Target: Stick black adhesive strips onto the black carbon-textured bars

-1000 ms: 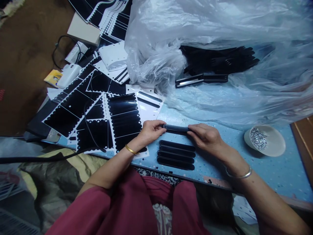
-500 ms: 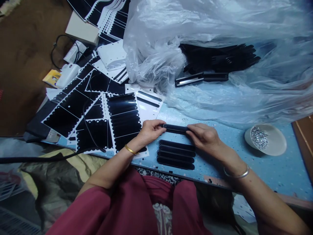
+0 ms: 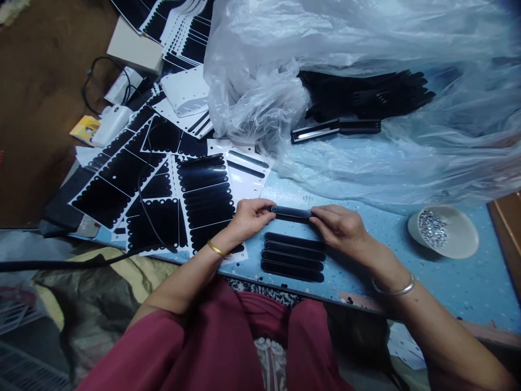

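Observation:
A long black strip with rounded ends [image 3: 291,213] is pinched at its left end by my left hand [image 3: 253,217] and at its right end by my right hand [image 3: 338,224]. Both hands are closed, the strip level between them. Just below it on the blue table [image 3: 366,228], several similar black strips [image 3: 293,258] lie side by side in a neat column. Left of my left hand are sheets of black die-cut stickers [image 3: 207,195] on white backing, their ends rounded like the strips.
On the right stands a white bowl [image 3: 462,233] with small shiny metal pieces. A clear plastic bag [image 3: 260,60] covers the back, with a pile of black strips [image 3: 366,98] inside. A black hinged piece [image 3: 337,130] lies at its edge. A black cable [image 3: 142,201] crosses the sheets.
The strip between my hands has tilted slightly, and its upper face now catches more light. My hands have hardly moved.

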Demonstrator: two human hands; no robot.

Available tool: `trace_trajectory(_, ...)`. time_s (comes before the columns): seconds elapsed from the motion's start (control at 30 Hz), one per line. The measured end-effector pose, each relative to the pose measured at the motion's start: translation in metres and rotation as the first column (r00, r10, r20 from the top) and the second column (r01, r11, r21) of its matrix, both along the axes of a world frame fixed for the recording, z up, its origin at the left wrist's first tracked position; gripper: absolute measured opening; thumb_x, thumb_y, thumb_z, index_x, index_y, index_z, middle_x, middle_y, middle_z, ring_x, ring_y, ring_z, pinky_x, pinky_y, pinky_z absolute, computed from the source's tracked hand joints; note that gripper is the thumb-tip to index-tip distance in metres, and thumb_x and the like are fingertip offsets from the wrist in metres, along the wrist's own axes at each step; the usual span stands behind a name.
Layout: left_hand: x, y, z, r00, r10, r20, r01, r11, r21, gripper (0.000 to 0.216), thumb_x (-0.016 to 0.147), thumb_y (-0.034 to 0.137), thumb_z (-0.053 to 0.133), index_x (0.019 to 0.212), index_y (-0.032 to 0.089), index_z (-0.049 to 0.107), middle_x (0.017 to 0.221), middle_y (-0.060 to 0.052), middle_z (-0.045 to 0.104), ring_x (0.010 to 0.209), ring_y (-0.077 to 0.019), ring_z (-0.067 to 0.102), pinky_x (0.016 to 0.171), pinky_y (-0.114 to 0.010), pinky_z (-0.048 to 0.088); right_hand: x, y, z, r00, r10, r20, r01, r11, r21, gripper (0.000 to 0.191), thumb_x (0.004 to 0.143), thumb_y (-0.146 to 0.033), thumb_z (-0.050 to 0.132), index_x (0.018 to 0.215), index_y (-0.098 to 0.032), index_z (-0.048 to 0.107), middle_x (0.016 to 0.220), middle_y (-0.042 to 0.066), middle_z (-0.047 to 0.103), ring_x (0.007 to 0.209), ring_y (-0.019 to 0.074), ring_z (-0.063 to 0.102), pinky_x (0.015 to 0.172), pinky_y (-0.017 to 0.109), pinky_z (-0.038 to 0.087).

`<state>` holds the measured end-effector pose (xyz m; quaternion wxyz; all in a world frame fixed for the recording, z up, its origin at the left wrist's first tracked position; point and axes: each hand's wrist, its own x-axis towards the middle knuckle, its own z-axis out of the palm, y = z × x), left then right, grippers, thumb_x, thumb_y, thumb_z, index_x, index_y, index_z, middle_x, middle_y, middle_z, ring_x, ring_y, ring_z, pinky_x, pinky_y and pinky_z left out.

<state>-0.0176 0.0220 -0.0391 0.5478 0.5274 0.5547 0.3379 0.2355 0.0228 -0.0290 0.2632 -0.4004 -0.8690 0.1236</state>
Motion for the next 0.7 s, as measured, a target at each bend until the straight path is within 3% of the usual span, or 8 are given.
trace_trajectory(0.33,-0.0019,0.0009,-0.0070,1.000,0.007,-0.001,-0.007,1.000,-0.013,0.033,0.067,0.018,0.071,0.099,0.009,0.073,0.062,0.000,0.064,0.053,-0.0094,0.057,0.054,-0.020,0.046,0.0047,-0.0006,0.0048,0.994,-0.047,-0.098,0.047,0.999,-0.003,0.017,0.090,-0.020,0.060,0.103,-0.020,0.070,0.088,0.008,0.075,0.077,0.0208,0.071,0.069,0.031,0.057)
trace_trajectory(0.7,-0.0010,0.0016,-0.0017,1.000,-0.006,0.007,0.006,0.999,-0.043,0.029,0.068,0.015,0.070,0.096,0.010,0.074,0.058,0.001,0.062,0.053,-0.0089,0.057,0.055,-0.019,0.046,0.0030,-0.0016,0.0034,0.999,0.001,-0.044,-0.001,1.000,0.005,0.017,0.092,-0.021,0.056,0.104,-0.019,0.069,0.088,0.008,0.075,0.076,0.0201,0.070,0.068,0.032,0.056)
